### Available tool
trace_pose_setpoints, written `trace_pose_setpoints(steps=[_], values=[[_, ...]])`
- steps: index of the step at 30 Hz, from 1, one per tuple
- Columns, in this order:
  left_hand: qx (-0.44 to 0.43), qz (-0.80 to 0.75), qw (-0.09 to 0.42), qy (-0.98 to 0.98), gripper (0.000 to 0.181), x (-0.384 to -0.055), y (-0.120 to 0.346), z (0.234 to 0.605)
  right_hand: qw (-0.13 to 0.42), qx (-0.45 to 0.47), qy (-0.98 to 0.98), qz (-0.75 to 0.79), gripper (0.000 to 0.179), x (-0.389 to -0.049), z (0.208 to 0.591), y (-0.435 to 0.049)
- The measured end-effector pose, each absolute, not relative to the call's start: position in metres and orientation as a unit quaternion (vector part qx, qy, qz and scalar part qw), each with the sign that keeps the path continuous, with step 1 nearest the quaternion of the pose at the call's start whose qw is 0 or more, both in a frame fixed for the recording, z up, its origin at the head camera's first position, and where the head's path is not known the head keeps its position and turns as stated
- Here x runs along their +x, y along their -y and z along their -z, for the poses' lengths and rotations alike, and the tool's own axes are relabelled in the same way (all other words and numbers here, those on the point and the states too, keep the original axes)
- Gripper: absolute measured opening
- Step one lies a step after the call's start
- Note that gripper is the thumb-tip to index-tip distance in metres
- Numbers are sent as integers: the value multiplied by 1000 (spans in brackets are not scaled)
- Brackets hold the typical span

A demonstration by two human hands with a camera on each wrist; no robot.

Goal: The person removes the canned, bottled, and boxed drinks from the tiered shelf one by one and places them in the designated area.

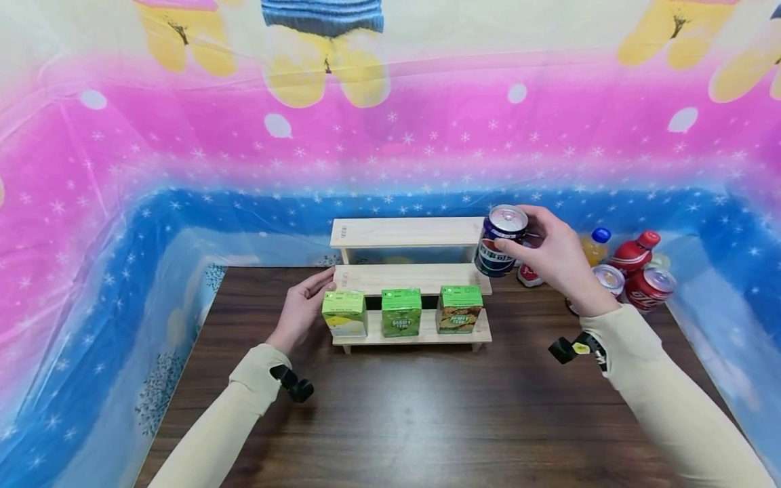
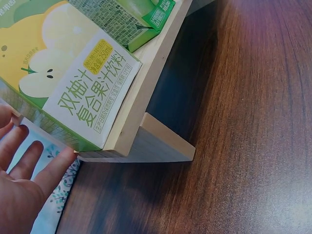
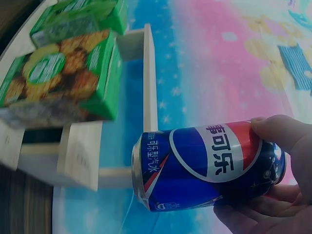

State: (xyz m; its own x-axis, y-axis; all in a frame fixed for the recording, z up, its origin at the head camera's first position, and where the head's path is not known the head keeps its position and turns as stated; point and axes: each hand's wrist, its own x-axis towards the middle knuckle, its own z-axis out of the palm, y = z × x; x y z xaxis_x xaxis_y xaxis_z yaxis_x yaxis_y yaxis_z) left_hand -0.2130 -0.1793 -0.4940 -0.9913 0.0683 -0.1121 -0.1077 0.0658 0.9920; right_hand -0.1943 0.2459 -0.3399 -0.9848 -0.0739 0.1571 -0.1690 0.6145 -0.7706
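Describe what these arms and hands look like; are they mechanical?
No, they're a person's. The left hand and right hand are both ungloved. The left sleeve and right sleeve are long and plain cream. A small black device sits at the left wrist; another black device, with a yellow mark, at the right.

Person wears pale cream long sleeves, plain fabric, creased. Left sleeve (image 1: 210, 427) ends in a loose, wide cuff (image 1: 256, 373); black strap (image 1: 282, 375) at that wrist, small blocky black device (image 1: 300, 390) on its right. Right sleeve (image 1: 683, 400) matches; black-and-whitish wristband (image 1: 601, 354), angular black unit (image 1: 563, 350) on its left, yellow patch (image 1: 581, 348) between. Left hand (image 1: 297, 308) and right hand (image 1: 558, 254) bare.
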Motion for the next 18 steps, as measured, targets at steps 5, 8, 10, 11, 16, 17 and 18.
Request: trace_pose_setpoints(steps=[5, 8, 10, 11, 16, 17, 18], values=[[-14, -685, 66, -725, 47, -214, 180, 495, 55, 48, 903, -424, 79, -192, 345, -264], [-14, -686, 66, -724, 47, -214, 180, 495, 55, 35, 906, -419, 81, -190, 350, -275], [-12, -685, 66, -725, 47, -214, 180, 495, 54, 28, 907, -417, 83, -188, 353, -282], [-13, -685, 66, -726, 47, -214, 180, 495, 52, 24, 907, -416, 83, -188, 354, -286], [-16, -684, 66, -726, 47, -214, 180, 495, 44, 11, 909, -414, 85, -185, 361, -302], [-16, -684, 66, -726, 47, -214, 180, 495, 42, 8, 910, -413, 85, -185, 362, -305], [-16, -684, 66, -726, 47, -214, 180, 495, 42, 6, 911, -411, 85, -185, 364, -309]])
